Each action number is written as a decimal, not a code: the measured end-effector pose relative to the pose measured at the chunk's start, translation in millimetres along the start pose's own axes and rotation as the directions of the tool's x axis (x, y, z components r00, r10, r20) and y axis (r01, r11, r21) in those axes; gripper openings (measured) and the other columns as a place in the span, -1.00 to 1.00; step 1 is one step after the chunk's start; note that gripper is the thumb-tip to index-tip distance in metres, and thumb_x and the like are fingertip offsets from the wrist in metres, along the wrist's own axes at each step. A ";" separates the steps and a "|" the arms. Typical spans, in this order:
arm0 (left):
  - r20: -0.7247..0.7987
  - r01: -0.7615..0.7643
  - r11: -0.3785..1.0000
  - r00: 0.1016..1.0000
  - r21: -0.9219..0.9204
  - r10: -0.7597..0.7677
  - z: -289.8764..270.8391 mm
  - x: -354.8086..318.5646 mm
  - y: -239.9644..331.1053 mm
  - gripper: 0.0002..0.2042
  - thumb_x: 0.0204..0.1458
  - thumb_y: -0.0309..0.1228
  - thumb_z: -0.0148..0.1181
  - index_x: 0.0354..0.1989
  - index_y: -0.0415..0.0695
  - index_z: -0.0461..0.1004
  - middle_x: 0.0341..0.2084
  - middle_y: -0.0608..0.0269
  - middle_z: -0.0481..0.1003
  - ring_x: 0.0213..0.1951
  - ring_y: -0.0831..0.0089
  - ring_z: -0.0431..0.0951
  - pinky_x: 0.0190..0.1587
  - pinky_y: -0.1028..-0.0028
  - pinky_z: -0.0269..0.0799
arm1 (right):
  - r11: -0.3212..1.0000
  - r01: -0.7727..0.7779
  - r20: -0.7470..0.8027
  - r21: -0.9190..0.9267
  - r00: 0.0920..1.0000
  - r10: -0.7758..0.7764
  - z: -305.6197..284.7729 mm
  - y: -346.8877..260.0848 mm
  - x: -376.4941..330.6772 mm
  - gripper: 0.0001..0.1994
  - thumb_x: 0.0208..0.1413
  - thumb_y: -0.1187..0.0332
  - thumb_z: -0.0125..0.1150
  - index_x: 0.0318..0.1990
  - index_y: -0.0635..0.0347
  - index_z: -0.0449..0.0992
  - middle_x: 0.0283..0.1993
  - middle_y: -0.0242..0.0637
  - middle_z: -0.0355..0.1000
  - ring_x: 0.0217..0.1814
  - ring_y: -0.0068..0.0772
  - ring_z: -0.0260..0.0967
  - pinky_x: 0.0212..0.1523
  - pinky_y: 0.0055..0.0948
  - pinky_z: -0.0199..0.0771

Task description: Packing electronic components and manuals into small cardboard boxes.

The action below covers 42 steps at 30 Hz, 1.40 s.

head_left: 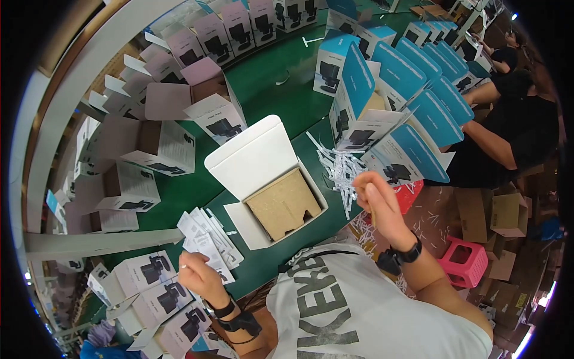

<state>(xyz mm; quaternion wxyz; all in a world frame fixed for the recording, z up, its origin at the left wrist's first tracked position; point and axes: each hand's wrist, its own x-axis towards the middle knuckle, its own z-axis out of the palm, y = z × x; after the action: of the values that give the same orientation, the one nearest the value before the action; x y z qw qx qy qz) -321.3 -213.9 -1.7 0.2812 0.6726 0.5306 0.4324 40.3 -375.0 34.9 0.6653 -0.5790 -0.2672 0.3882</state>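
Left grip (200,276) on leaflets (206,236); open box (269,179) beyond.

Open white square carton (258,157): smooth matt paperboard. Brown insert (284,202) inside it: rough, unbleached cardboard. Stack of white printed leaflets (209,236): thin paper. Pile of white shredded strips (338,170): crinkled paper. Green bench (269,102): smooth, faintly sheened surface. Pink stool (463,261): moulded plastic.

Open white box (266,179) mid-table, lid flap up, blocks far approach. Left of box: bare green table (179,194), passable. Near-left: leaflet stack (206,236). Right: shredded paper (338,170), blue boxes (382,113) crowd close. Far side: green gap, pink boxes (203,90) beyond.
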 end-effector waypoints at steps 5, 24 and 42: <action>0.166 -0.358 0.828 0.934 0.432 0.318 39.9 -9.1 1.4 -0.71 0.25 -0.54 0.17 0.11 -0.40 0.51 0.01 -0.15 0.58 0.05 -0.04 0.60 0.14 0.20 0.50 | 0.930 -0.344 0.035 -0.128 0.936 0.351 21.8 39.0 40.7 -0.78 0.33 0.35 0.30 -0.01 0.15 0.40 -0.33 -0.59 0.17 -0.41 -0.65 0.08 -0.38 -0.57 0.18; 0.597 -0.686 0.687 0.663 0.240 0.453 140.2 -40.1 72.6 -0.18 -0.07 -0.29 0.52 0.45 -0.06 0.33 0.43 -0.32 0.17 0.35 -0.35 0.24 0.37 -0.11 0.22 | 0.404 0.529 0.412 -0.746 0.844 -0.343 27.3 42.2 90.4 -0.85 0.22 0.41 0.32 -0.09 0.18 0.65 -0.22 -0.15 0.60 -0.26 -0.06 0.58 -0.27 -0.26 0.56; 0.632 -0.709 0.633 0.652 0.311 0.420 143.9 -39.5 70.7 -0.35 0.08 -0.40 0.29 0.43 -0.01 0.35 0.43 -0.30 0.18 0.38 -0.31 0.23 0.42 -0.09 0.18 | 0.399 0.482 0.342 -0.780 0.863 -0.372 23.7 40.0 96.8 -0.87 0.14 0.37 0.43 -0.19 0.11 0.61 -0.32 -0.23 0.63 -0.31 -0.10 0.62 -0.33 -0.25 0.58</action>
<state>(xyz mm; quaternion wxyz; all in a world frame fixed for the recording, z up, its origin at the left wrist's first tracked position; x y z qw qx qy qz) -163.8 -259.9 -21.0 0.0534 0.9458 0.2866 0.1432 66.7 -280.6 -8.9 0.3586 -0.7154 -0.5970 0.0567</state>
